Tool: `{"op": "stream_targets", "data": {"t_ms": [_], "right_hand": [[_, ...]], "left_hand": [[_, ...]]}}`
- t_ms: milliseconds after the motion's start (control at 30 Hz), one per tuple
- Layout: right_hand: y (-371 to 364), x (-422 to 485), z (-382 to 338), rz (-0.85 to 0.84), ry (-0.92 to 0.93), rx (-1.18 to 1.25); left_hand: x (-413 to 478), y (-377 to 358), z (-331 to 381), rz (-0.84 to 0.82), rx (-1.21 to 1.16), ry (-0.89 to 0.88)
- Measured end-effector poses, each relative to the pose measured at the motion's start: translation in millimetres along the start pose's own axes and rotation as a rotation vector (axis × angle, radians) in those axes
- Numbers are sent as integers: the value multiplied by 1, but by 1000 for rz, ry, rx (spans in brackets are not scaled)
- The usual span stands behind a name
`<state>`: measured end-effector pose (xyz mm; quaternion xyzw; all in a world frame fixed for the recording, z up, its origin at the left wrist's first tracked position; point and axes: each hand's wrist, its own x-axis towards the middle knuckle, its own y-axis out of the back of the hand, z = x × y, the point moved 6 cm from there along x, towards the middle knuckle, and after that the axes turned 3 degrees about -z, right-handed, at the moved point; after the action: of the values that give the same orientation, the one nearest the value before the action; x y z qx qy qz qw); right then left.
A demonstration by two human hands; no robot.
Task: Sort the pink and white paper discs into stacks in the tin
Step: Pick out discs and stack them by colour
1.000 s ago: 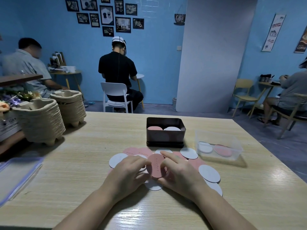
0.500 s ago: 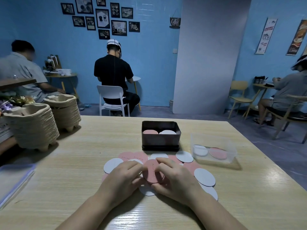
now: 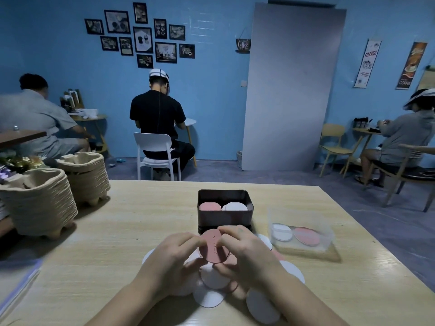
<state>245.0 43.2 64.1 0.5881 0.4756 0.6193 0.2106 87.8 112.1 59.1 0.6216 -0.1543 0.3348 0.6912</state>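
The table [image 3: 117, 231] carries everything I work with. Just beyond my fingers stands the open tin [image 3: 224, 220], with a pink stack [image 3: 210, 206] on my left fingers' side and a white stack [image 3: 236, 206] on my right fingers' side. Right of my right fingers sits a clear box [image 3: 313, 220] holding one white and one pink disc. Under and around my fingers lies the spread of loose discs [image 3: 208, 298], pink and white overlapping.

My left hand [image 3: 173, 262] and right hand [image 3: 251, 260] meet over that spread. Between them I hold a pink disc [image 3: 213, 245], lifted off the table and tilted on edge. A second rim shows behind it, so I may have more than one; I cannot tell the count. My left fingers [image 3: 190, 241] are curled and pinch its left edge. My right fingers [image 3: 233, 231] are curled over its top and right edge.

I see several risks here. The paper is thin, so when I pass it to one hand it could slip and fall back into the spread. A white disc could cling behind it unseen and end up on the pink stack. The disc's edge could also catch the tin's near wall, and my wrists could drag loose discs about.
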Motion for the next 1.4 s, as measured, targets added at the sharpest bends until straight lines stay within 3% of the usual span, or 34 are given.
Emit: {"op": "stream_targets", "data": {"t_ms": [400,733,933,1133,1400], "right_hand": [[26,91,82,4,-136,19],[-19,134,121,-360,-145,19],[-34,144,119,-446,-107,1],[-33,141,125,-332,-115,60],[5,121,107,52,-86,7]], "left_hand": [[49,-16,-84,-160,133,111],[42,-27,-97,-137,93,95],[41,-28,-96,-152,92,111],[42,-26,-95,-175,103,134],[46,-15,-86,-171,94,169]]}}
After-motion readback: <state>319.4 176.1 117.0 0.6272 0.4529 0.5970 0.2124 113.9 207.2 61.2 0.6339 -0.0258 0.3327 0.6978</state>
